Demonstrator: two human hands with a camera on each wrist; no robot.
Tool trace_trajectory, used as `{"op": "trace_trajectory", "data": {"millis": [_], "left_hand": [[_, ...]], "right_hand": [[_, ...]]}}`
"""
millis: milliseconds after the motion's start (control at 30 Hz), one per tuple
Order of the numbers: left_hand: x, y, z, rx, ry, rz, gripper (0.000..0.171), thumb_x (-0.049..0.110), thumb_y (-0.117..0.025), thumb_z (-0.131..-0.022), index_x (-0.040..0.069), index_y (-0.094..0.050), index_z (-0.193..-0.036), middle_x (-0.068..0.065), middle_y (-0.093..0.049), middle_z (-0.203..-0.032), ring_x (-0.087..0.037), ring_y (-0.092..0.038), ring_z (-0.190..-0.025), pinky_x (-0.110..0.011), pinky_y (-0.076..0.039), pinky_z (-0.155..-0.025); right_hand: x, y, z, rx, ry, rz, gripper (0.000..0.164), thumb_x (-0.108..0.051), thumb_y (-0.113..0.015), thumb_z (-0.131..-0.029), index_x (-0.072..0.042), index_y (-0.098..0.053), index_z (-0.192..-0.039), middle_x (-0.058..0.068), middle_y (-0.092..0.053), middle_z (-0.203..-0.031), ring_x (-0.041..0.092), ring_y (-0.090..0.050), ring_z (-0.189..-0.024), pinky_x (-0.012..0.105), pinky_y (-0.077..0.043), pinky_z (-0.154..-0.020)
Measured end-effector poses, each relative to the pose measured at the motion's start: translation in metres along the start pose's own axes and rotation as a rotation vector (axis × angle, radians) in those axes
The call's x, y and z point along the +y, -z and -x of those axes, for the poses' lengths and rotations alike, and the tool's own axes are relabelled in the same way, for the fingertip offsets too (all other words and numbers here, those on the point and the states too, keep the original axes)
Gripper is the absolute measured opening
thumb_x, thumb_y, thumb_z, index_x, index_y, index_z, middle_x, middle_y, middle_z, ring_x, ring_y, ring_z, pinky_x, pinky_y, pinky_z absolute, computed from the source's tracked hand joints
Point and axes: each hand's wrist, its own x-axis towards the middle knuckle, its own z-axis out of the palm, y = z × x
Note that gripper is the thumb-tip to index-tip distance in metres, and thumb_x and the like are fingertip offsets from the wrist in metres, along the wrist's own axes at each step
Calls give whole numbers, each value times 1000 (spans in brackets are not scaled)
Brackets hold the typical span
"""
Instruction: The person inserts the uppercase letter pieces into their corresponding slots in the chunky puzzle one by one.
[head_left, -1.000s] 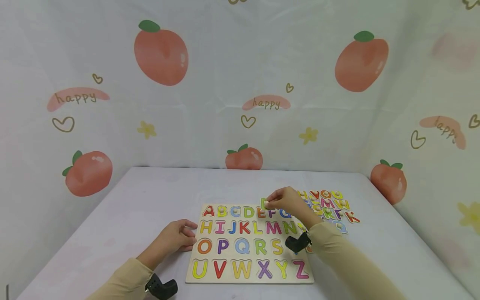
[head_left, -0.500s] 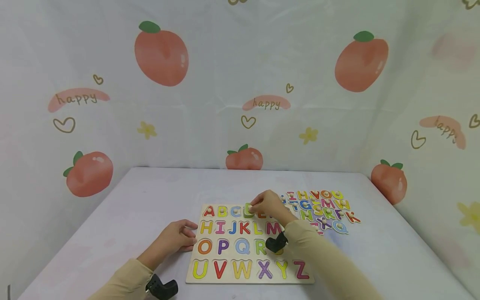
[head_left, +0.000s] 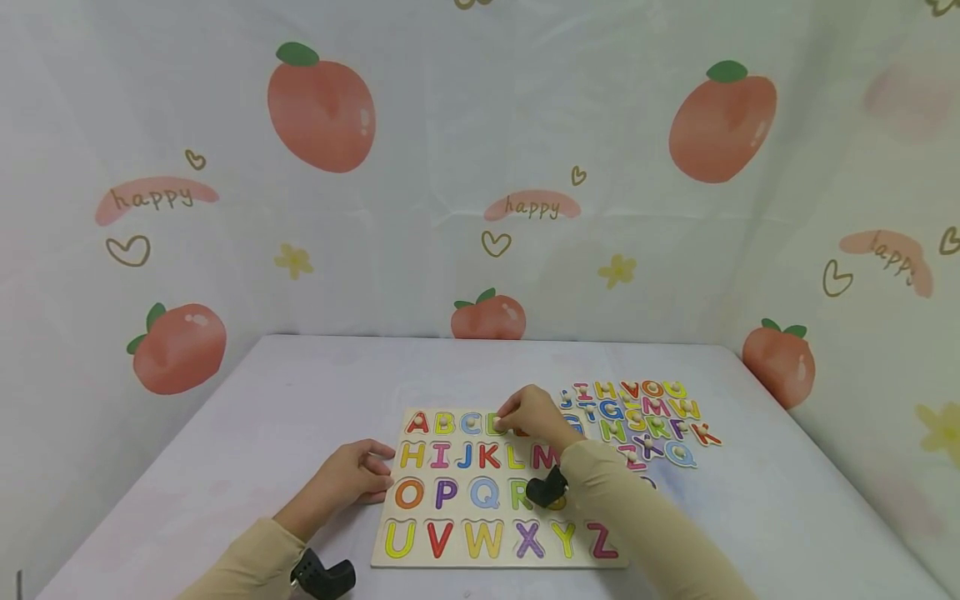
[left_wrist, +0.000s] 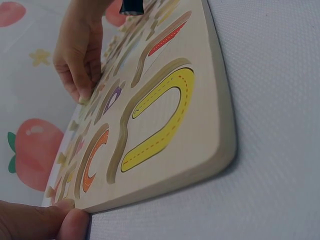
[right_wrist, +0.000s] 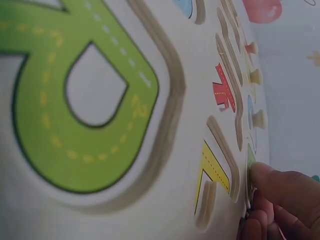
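Note:
In the head view, a wooden alphabet puzzle board [head_left: 465, 512] lies on the table, its letter recesses in rows. My right hand [head_left: 534, 414] is at its top row, pinching the knob of the green letter D piece [head_left: 491, 423]. The D sits at its place, partly covered by the fingers; the right wrist view shows its green edge [right_wrist: 251, 155] beneath the thumb. Knobbed pieces A [head_left: 417, 422], B [head_left: 445, 422] and C [head_left: 471, 423] stand to its left. My left hand [head_left: 352, 472] holds the board's left edge, fingertips on the rim [left_wrist: 65, 202].
Several loose knobbed letter pieces [head_left: 656, 427] lie in a cluster right of the board, some hidden behind the right forearm. The white table [head_left: 337, 375] meets a printed cloth backdrop [head_left: 420, 250]. A dark wrist camera [head_left: 322, 575] is strapped to each arm.
My right hand has moved left along the top row with the green D and lowered it from above the board to the D place. The left hand stays where it was.

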Motion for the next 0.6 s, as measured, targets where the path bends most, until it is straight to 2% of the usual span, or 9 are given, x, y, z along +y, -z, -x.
{"op": "trace_trajectory", "data": {"millis": [267, 600], "left_hand": [[0, 0, 0, 0, 1, -2, 41, -1, -74, -80, -2, -59, -119, -9, -59, -87, -15, -60, -71, -29, -59, -62], [1, 0, 1, 3, -6, 0, 40, -1, -74, -80, -3, -59, -118, -10, -59, -85, -15, -60, -69, -29, -59, -61]], "right_hand": [[1, 0, -2, -7, -8, 7, 11, -17, -79, -80, -10, -72, -81, 4, -64, -80, 16, -54, -68, 21, -44, -58], [1, 0, 2, -22, 2, 22, 18, -20, -79, -80, -11, -67, -89, 5, -63, -86, 19, -56, -74, 23, -48, -63]]}}
